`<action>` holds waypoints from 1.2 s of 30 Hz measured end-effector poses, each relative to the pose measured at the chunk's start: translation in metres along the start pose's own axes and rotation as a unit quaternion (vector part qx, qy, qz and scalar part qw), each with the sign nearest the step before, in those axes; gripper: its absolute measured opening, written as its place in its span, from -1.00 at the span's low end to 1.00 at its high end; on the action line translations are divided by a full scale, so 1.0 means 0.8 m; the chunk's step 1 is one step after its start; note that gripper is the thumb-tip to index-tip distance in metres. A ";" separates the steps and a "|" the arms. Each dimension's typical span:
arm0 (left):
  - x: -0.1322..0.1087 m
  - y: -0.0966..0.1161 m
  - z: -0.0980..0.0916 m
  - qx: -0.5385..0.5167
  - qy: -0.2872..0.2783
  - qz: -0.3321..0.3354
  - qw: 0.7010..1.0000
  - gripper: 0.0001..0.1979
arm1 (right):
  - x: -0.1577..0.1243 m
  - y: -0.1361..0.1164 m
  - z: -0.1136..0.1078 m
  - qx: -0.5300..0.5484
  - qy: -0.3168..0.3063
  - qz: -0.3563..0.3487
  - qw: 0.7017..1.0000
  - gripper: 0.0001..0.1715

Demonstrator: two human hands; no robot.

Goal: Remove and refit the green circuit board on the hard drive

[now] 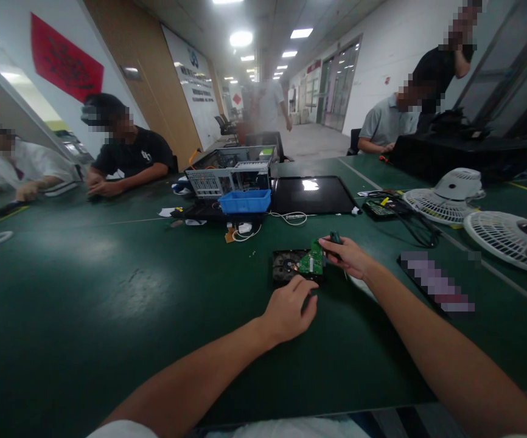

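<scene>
A hard drive [282,260] lies flat on the green table in front of me, its dark underside up. Over its right half is a green circuit board [313,260], raised at the far right corner. My right hand [349,255] pinches that corner with thumb and finger, and a dark-handled screwdriver [335,238] is gripped in the same hand. A thin shaft points down below the palm. At the drive's near edge my left hand [291,307] rests with fingers bent and thumb apart, nothing between them. Whether its fingertips press on the drive I cannot tell.
Beyond the drive stand an opened computer case [227,179], a blue tray [245,202] and a flat black screen [313,193]. White fan parts [455,194] and a black cable [421,228] lie right. A blurred phone-like slab [434,283] is nearer. Several people sit or stand around.
</scene>
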State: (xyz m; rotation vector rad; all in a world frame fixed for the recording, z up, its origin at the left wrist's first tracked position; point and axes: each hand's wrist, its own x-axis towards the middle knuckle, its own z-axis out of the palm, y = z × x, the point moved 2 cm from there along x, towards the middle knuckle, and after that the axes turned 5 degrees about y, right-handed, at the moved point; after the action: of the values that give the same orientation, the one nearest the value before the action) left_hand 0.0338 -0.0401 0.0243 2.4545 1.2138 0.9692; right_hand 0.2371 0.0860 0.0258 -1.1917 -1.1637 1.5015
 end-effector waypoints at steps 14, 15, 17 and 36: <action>0.000 -0.010 0.002 0.038 -0.088 0.009 0.995 -0.57 | 0.006 0.007 -0.005 0.044 0.002 0.035 0.998 -0.54; 0.000 -0.010 0.002 0.040 -0.091 0.006 0.995 -0.57 | 0.006 0.007 -0.005 0.047 0.003 0.039 0.998 -0.54; 0.000 -0.009 0.001 0.039 -0.100 0.004 0.994 -0.57 | 0.006 0.007 -0.005 0.050 -0.005 0.049 0.998 -0.53; -0.001 -0.010 -0.002 0.088 -0.131 0.025 0.987 -0.54 | -0.002 0.001 0.004 0.020 -0.013 0.062 0.998 -0.52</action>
State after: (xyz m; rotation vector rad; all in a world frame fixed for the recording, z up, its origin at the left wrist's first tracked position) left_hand 0.0274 -0.0354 0.0213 2.6554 1.1978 0.5450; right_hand 0.2343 0.0838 0.0258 -1.2394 -1.0895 1.6295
